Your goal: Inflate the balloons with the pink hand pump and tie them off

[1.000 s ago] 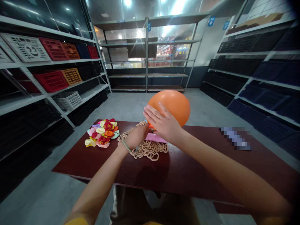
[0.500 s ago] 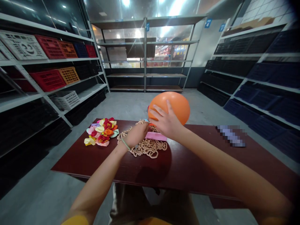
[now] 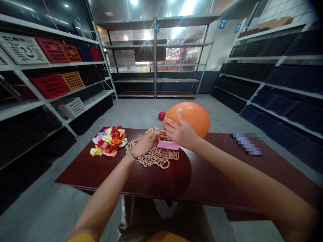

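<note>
A large inflated orange balloon (image 3: 194,116) is over the far edge of the dark red table. My right hand (image 3: 184,132) lies against its near left side, fingers spread over the surface. To the left, my left hand (image 3: 146,144) is closed in a pinch at the balloon's neck; the fingertips partly hide what they grip. A pink pump (image 3: 168,145) lies just right of those fingers, on a heap of tan looped cord or chain (image 3: 161,159). My left forearm passes a pile of colourful uninflated balloons (image 3: 111,140).
The dark red table (image 3: 214,178) spans the front. A pixelated pale purple item (image 3: 247,144) lies on its right side. A small red ball-like thing (image 3: 162,116) shows beyond the far edge. Shelves with crates (image 3: 52,49) stand left, with more racks behind and right.
The balloon and my right hand have shifted slightly right and down. More of the small red thing shows now. My left hand stays pinched near the same spot.
</note>
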Tool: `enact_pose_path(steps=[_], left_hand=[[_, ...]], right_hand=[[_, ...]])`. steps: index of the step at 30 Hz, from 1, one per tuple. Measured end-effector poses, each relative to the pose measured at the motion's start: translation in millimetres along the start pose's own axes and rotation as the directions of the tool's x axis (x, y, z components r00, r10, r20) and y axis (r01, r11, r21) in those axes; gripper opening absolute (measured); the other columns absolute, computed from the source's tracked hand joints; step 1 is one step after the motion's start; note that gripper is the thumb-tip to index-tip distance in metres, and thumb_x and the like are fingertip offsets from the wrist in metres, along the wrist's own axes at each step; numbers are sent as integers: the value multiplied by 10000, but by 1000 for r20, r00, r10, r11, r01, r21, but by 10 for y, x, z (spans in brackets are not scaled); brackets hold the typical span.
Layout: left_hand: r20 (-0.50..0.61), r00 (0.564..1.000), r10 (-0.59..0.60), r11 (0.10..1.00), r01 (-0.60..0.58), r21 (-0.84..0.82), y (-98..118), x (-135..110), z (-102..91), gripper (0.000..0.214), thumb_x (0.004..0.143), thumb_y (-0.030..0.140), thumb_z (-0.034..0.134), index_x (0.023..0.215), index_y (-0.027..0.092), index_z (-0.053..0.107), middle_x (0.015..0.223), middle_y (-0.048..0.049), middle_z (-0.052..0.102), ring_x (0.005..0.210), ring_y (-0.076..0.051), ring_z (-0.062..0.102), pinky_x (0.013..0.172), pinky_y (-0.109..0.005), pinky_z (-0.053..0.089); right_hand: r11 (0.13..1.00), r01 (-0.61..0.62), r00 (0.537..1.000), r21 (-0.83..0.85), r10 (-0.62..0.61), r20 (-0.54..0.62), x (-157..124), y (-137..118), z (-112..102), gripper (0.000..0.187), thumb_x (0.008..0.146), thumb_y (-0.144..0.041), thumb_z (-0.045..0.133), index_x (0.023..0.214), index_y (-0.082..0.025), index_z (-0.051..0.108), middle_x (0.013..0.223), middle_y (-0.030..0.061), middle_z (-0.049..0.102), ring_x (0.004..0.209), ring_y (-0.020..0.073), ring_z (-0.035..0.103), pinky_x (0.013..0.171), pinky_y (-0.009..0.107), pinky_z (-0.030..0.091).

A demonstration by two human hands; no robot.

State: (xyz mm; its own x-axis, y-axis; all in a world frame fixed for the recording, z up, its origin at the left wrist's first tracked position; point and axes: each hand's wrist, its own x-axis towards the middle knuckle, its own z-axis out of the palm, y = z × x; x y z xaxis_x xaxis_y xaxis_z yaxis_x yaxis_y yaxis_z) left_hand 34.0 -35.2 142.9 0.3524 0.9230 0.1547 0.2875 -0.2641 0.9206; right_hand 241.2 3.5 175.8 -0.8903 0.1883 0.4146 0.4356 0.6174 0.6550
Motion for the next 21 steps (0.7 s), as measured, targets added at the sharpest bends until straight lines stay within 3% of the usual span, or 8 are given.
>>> enact_pose_path(steps=[3,8,11,14,21], left_hand=[[-13,995,-98,945,89,-315,-22,1,33,399,943,526,438,769,180,536,561,37,507,488,-97,491,508,-226,408],[-18,961,-277,800,220,-558,16,18,54,294,793,420,724,801,140,634,726,-47,698,623,-115,640,603,-224,509],[-14,948,-319,747,242,-619,40,6,47,247,747,338,782,812,133,661,773,-66,726,681,-131,668,669,-251,543],[-37,951,-308,748,218,-627,17,-22,49,231,740,310,791,821,135,663,790,-62,725,713,-134,672,705,-268,551],[-78,972,-220,811,137,-568,-137,-62,96,243,705,268,800,802,141,616,794,-14,676,729,-111,637,737,-264,527]], right_hand=[[999,15,1000,-46,-16,-18,-20,18,-38,250,948,-149,495,1065,-214,707,1155,49,701,1274,272,499,1171,662,233],[997,27,999,-70,-28,-14,-31,52,-116,265,944,-148,495,1084,-233,704,1191,32,694,1292,268,488,1156,642,289],[1000,4,1000,20,-4,-2,-47,81,-138,284,914,-128,535,1105,-259,701,1228,20,684,1307,273,479,1171,643,264],[995,-12,1000,94,12,2,-71,95,-140,313,909,-115,535,1137,-266,686,1258,18,671,1315,275,476,1177,658,237],[999,32,999,14,-31,-28,-70,16,-91,298,926,-117,496,1124,-243,680,1237,32,677,1302,268,481,1158,665,271]])
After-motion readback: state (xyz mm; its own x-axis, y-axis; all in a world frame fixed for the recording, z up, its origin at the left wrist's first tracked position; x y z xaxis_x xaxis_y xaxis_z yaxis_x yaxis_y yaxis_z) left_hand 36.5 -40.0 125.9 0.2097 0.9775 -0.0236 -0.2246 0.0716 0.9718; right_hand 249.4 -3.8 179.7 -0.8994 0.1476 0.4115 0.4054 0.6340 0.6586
